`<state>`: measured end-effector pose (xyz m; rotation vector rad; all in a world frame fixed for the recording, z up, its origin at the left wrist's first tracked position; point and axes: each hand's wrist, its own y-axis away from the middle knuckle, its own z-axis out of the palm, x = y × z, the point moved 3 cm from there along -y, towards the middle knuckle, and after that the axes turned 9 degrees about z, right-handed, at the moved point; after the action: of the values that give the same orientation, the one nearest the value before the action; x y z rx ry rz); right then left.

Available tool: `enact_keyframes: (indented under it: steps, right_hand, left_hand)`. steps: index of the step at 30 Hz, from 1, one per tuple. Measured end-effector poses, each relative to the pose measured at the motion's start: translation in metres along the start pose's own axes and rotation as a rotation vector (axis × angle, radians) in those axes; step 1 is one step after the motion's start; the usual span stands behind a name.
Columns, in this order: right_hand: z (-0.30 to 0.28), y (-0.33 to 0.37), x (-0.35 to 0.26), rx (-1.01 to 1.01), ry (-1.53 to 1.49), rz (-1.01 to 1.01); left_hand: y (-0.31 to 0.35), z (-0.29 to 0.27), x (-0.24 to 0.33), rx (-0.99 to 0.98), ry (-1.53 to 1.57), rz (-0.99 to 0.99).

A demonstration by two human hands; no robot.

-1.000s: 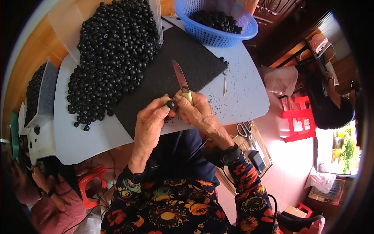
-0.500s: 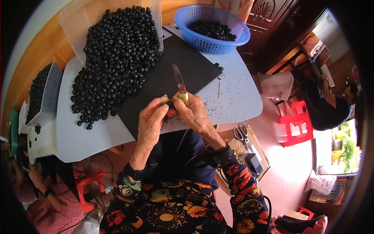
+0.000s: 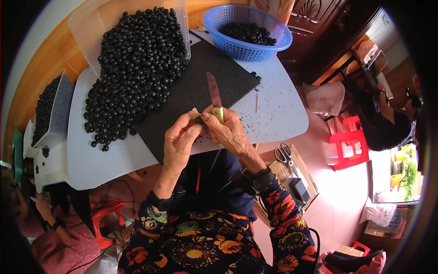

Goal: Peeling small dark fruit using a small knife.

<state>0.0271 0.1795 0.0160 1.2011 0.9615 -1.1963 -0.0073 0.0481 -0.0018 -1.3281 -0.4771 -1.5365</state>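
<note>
My left hand [image 3: 179,139] is closed, pinching a small dark rounded piece [image 3: 199,120] between thumb and fingers. A pale wrap [image 3: 195,112] covers one of its fingertips. In my right hand [image 3: 229,133] is a knife with a pale yellow-green handle [image 3: 218,114]. Its blade [image 3: 213,89] points away from me, and the right thumb presses against the dark piece. Both hands meet above the near edge of a black mat [image 3: 200,68]. Left of the mat, many small black round parts with holes [image 3: 132,68] spill from a tipped clear bin [image 3: 86,27].
A blue basket [image 3: 248,52] with black parts stands at the far right of the white table [image 3: 283,100]. Black crumbs and a thin pale stick [image 3: 257,102] lie near it. Scissors [image 3: 284,155] rest low on the right. Another person's arm [image 3: 44,208] shows at lower left.
The knife has shifted slightly right, its blade more upright. The right thumb now lies over the dark piece, and both hands stay close together.
</note>
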Motion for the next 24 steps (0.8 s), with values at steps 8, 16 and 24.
enact_keyframes:
  steps: [8,16,24]
  right_hand:
    - [-0.0034,0.0021,-0.0002,-0.003,-0.054,0.0]
    - [-0.0044,0.003,0.0007,-0.044,-0.09,0.028]
    - [-0.0047,0.0003,-0.0007,-0.022,-0.06,-0.038]
  left_hand:
    - [-0.0015,-0.0011,0.0018,0.038,0.095,-0.015]
    - [-0.0005,-0.0001,0.0005,0.049,0.055,0.013]
    - [0.0003,0.0033,-0.0009,0.024,0.014,0.054]
